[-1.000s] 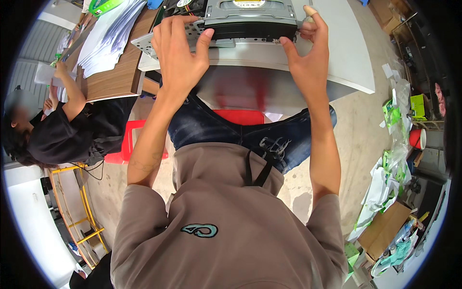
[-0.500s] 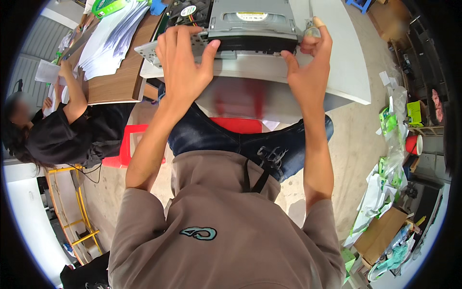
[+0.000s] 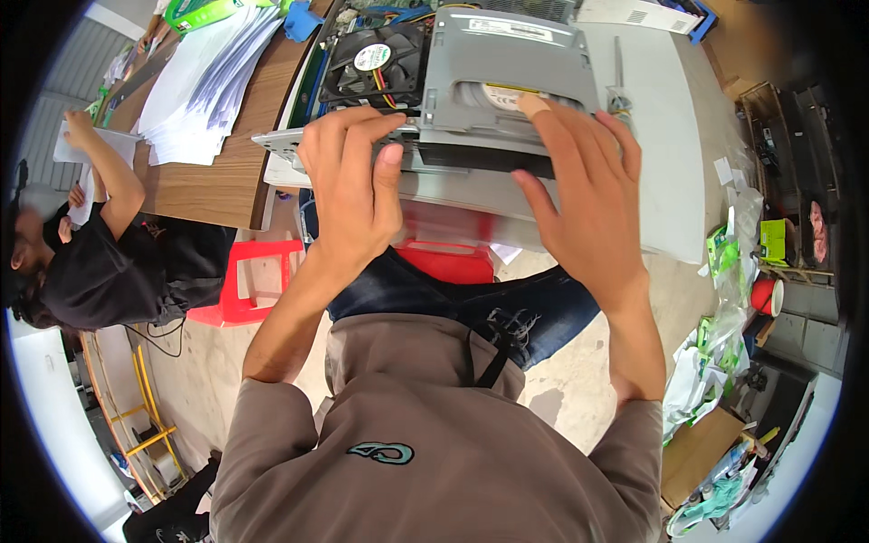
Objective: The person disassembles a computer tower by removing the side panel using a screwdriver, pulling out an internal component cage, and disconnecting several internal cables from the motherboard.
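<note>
An opened computer case lies on the table before me, with a black cooling fan inside at the left. Beside the fan sits a grey optical drive with a black front, facing me. My left hand has its fingers curled over the case's front metal edge by the drive's left corner, thumb in front. My right hand straddles the drive's front right part, fingers on the top cover and thumb at the black front. A screwdriver-like tool with a clear handle lies right of the drive.
A white table carries the case. To the left, a wooden desk holds a thick stack of paper. A person in black sits there handling sheets. A red stool stands nearby. Plastic bags and boxes line the right.
My right hand has moved from the drive's right side, by the clear-handled tool, onto the drive's top and front. My left hand stays at the case edge. The view has shifted slightly.
</note>
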Demonstrator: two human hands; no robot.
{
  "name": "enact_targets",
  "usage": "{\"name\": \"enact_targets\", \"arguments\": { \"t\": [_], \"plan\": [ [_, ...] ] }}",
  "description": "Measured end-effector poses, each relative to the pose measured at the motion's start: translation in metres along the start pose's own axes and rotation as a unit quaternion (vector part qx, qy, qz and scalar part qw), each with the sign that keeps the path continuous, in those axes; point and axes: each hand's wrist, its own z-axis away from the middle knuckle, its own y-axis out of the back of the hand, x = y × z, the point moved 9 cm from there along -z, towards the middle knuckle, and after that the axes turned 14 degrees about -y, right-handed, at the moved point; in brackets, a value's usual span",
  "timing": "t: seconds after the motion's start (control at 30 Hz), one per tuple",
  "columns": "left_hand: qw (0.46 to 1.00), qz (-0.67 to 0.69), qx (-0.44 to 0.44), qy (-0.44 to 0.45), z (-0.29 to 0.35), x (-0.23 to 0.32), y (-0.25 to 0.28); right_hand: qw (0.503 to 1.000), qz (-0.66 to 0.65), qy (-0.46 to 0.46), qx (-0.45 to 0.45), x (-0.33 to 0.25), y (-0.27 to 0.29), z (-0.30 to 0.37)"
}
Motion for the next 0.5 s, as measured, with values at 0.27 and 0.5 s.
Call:
{"name": "enact_targets", "arguments": {
  "t": [0.27,0.5],
  "plan": [
    [1.0,-0.007,-0.016,-0.012,0.015,-0.029,0.005,0.997,-0.008,-0.016,-0.069,0.009,-0.013,-0.017],
    [0.998,-0.015,-0.045,-0.038,0.018,-0.025,-0.01,0.987,-0.063,-0.136,0.062,0.062,0.008,0.019]
  ]
}}
